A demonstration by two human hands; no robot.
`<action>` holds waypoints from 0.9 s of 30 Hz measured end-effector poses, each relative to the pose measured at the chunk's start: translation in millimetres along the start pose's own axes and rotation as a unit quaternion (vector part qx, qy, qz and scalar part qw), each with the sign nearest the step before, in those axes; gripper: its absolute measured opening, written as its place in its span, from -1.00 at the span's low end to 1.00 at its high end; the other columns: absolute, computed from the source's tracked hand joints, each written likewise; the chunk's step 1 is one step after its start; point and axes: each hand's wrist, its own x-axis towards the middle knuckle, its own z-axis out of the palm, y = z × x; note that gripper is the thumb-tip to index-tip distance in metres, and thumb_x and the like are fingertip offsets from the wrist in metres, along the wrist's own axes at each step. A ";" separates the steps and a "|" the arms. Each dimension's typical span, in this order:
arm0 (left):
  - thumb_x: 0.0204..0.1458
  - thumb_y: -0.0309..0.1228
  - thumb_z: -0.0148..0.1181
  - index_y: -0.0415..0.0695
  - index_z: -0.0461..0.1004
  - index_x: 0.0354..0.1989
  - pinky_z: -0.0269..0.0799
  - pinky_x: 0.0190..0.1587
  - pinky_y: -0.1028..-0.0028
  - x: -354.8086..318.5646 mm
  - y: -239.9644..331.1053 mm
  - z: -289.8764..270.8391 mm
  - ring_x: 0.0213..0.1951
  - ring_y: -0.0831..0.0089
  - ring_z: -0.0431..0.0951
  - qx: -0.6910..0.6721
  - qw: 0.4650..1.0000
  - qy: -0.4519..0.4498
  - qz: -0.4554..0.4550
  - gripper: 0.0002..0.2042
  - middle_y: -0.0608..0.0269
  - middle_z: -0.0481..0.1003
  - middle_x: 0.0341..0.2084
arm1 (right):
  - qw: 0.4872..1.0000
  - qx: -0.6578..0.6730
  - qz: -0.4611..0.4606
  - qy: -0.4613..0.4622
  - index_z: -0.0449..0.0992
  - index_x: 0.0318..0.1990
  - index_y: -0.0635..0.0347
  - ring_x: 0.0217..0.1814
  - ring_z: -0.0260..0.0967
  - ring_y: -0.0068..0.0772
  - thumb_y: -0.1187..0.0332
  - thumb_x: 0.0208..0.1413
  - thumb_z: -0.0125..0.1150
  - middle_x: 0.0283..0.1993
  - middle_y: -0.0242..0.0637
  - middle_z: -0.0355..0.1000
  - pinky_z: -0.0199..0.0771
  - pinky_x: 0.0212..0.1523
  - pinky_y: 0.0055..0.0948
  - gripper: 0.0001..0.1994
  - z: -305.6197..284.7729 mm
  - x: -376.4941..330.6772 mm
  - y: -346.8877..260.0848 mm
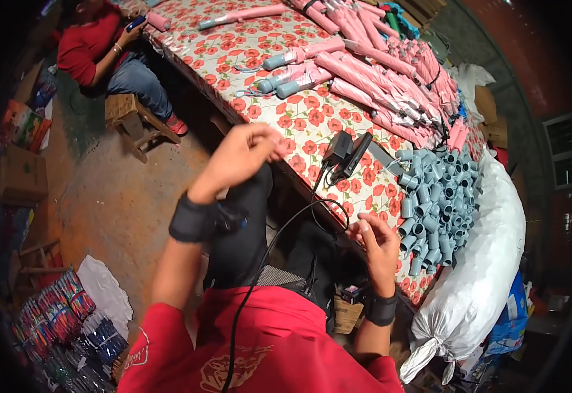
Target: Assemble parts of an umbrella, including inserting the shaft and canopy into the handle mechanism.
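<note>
My left hand [241,159] hovers just off the near edge of the table, its fingers loosely bent and nothing visible in them. Lower right, my right hand [379,245] is at the same edge with half-bent fingers, apart from one another. A black cable [279,230] loops close to its fingertips; whether they touch cannot be made out. Beyond, a black box-shaped device [338,148] and a slim black device [357,156] rest on the table. To the right lies a heap of short grey plastic tubes [434,200]. Folded pink umbrellas [371,75] are piled farther back, some with grey handles.
A red-flowered cloth covers the table [230,62]. A long white sack [479,255] lies along its right side. At the far left, another person [93,49] sits on a wooden stool [129,124] holding a dark blue object. Bundled colourful packs [60,304] lie on the floor.
</note>
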 end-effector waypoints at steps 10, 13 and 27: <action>0.06 0.04 0.27 -0.20 0.30 0.32 0.35 0.14 -0.07 214.9 -102.8 -62.7 0.14 -0.21 0.39 0.554 0.814 0.089 0.153 -0.26 -0.30 0.36 0.17 | 0.996 0.002 0.042 0.085 0.53 0.06 0.43 -0.23 0.54 -0.39 0.40 0.40 0.12 -0.19 -0.16 0.60 0.58 -0.08 -0.50 -0.75 -18.9 -8.6 18.1; 0.04 0.11 0.25 -0.13 0.14 0.45 0.22 0.20 -0.24 258.7 -112.8 -57.0 0.25 -0.32 0.25 0.638 0.741 0.116 0.177 -0.13 -0.33 0.22 0.30 | 0.993 -0.010 0.049 0.104 0.52 0.07 0.43 -0.23 0.54 -0.39 0.40 0.41 0.11 -0.19 -0.16 0.59 0.58 -0.08 -0.50 -0.74 -21.2 -5.2 22.8; 0.11 0.09 0.10 -0.09 0.14 0.46 0.34 0.04 -0.16 263.5 -120.4 -47.3 0.10 -0.30 0.35 0.735 0.672 0.048 0.085 -0.21 -0.38 0.26 0.21 | 0.982 -0.021 0.066 0.173 0.53 0.03 0.42 -0.28 0.52 -0.42 0.39 0.44 0.05 -0.26 -0.19 0.58 0.59 -0.12 -0.47 -0.75 -25.0 36.4 36.7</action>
